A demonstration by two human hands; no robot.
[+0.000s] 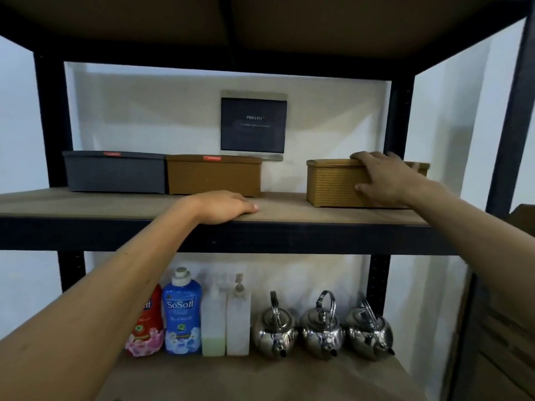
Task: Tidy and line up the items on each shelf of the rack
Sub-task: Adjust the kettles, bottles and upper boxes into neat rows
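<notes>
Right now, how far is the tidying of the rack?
Done, it seems: the lower shelf, with bottles and kettles in one row; above, the grey box and brown box stand side by side. In hand: the right hand holds the ribbed box, set apart from those two. The left hand rests on the upper shelf. Left: closing that gap.

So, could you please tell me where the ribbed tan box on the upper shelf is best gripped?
Probably its front top edge, from the front, as the right hand does: fingers over the flat lid, thumb on the front face. The ribbed box sits low, with bare shelf towards the brown box.
</notes>
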